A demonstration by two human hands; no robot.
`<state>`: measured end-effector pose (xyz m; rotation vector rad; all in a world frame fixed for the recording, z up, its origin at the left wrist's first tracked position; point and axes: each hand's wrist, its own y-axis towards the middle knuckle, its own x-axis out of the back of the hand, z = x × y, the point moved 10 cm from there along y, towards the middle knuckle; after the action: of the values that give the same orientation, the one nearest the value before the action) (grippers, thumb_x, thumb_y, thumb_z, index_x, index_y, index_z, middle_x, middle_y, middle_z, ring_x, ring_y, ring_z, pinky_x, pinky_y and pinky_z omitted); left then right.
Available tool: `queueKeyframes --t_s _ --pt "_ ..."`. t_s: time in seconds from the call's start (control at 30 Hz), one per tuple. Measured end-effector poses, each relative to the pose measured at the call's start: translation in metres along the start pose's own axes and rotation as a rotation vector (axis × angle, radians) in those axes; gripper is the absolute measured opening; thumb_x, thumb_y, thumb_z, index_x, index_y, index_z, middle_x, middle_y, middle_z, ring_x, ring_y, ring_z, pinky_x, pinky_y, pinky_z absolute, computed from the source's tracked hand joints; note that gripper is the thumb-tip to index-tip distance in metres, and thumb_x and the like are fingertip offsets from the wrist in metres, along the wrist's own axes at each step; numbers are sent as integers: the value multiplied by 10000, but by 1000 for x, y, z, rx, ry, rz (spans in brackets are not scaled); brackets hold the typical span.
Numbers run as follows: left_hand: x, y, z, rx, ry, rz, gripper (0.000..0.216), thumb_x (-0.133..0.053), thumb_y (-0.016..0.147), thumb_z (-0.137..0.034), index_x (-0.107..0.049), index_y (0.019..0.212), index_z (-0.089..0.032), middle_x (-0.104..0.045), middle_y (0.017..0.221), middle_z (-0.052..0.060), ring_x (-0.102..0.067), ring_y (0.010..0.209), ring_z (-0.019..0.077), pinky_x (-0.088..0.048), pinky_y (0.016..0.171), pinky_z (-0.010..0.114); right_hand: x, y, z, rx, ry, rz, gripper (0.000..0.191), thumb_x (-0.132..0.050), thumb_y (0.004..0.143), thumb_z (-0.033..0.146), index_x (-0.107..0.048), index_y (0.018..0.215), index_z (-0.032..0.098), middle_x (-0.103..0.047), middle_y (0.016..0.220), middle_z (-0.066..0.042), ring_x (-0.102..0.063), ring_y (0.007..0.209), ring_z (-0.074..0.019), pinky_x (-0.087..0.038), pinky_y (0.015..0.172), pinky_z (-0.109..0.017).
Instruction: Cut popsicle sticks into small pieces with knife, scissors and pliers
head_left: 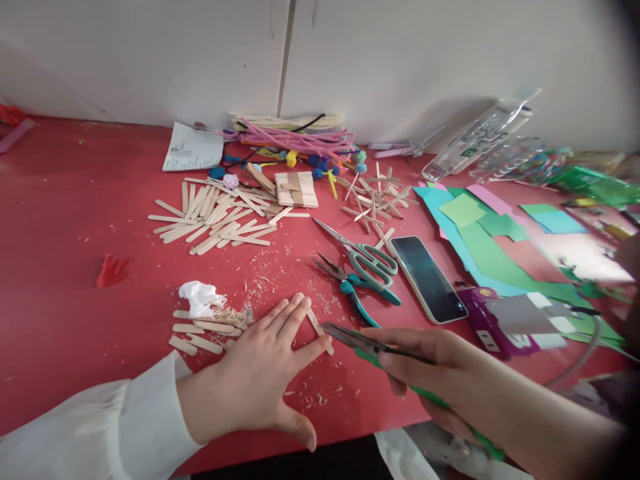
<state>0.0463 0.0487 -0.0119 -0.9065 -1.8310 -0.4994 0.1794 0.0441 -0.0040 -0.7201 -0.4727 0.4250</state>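
Note:
My left hand [260, 373] lies flat on the red tabletop with its fingers spread. Its fingertips touch a short wooden craft stick [319, 331], pressing it against the table. My right hand [425, 363] is closed around a green utility knife [373, 353]. The knife's dark blade points left, with the tip close to the stick. Pale wood shavings [320, 393] are scattered around both hands. Left of my left hand lie several cut craft stick pieces [205, 341] and a crumpled white piece [199, 298].
Beyond my hands lie pliers [357, 297], scissors [373, 263] and a phone [427, 280]. Loose craft sticks [215, 213] and a pink pipe cleaner bundle [300, 143] sit farther back. Coloured paper [495, 247] and a plastic bottle [475, 137] are at right; red scrap [111, 271] at left.

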Motion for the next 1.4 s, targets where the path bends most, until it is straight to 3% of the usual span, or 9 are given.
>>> queueKeyframes --t_s 0.17,0.43,0.63,0.83,0.93,1.03,1.17,1.3,1.4 --pt "0 1 0 15 34 25 997 -427 627 -853 -347 1422 -257 -169 1506 245 -159 1356 452 -283 1019 603 3 -1 -5 -74 6 0 425 -393 892 325 -596 1245 203 -240 429 103 -201 322 -59 -173 308 -159" --pt "0 3 0 47 79 90 982 -484 611 -838 -391 1397 -257 -183 1507 233 -195 1346 458 -306 1004 598 6 -17 50 495 -747 -171 403 -419 891 234 -576 1260 270 -658 690 -7 -580 534 -138 -452 480 -222" --pt "0 -2 -1 -9 45 11 946 -411 672 -832 -337 1421 -260 -144 1523 211 -125 1379 408 -261 1050 556 -6 -23 69 661 -986 -190 414 -423 836 125 -616 1190 216 -697 742 -43 -593 480 -127 -479 478 -221" --pt "0 -2 -2 -22 33 -11 986 -391 651 -854 -363 1412 -228 -166 1515 219 -94 1386 401 -233 1067 547 0 -10 61 361 -618 -116 307 -433 846 203 -690 1011 235 -637 622 26 -493 465 -103 -390 423 -188" --pt "-1 0 -1 -6 26 -6 1009 -399 627 -866 -364 1412 -233 -182 1514 213 -119 1382 407 -236 1064 552 1 -5 42 194 -370 -107 370 -458 830 225 -652 1145 251 -570 612 46 -407 478 -87 -361 449 -187" --pt "-2 1 -1 6 17 14 1010 -408 621 -866 -386 1402 -226 -191 1510 219 -147 1372 424 -237 1058 566 -4 -1 18 15 -110 -72 469 -486 820 241 -558 1283 267 -407 532 83 -248 400 -59 -232 376 -174" --pt "-2 3 -1 15 9 29 1000 -414 628 -860 -398 1398 -220 -196 1503 234 -144 1367 436 -239 1050 585 -10 -5 -10 -211 191 -78 448 -526 829 282 -565 1274 244 -340 506 96 -217 334 -33 -162 326 -159" --pt "-1 2 -3 -8 38 2 990 -451 627 -846 -382 1406 -239 -183 1513 216 -137 1368 440 -250 1043 586 -8 -9 -18 -282 341 -121 372 -507 869 299 -607 1222 232 -309 447 102 -221 311 -31 -138 311 -151" --pt "0 1 -2 -2 64 1 943 -462 650 -828 -400 1394 -253 -189 1517 195 -185 1361 434 -263 1037 578 1 -7 -11 -213 397 -159 369 -552 845 290 -621 1199 215 -368 506 88 -256 336 -20 -155 318 -147"
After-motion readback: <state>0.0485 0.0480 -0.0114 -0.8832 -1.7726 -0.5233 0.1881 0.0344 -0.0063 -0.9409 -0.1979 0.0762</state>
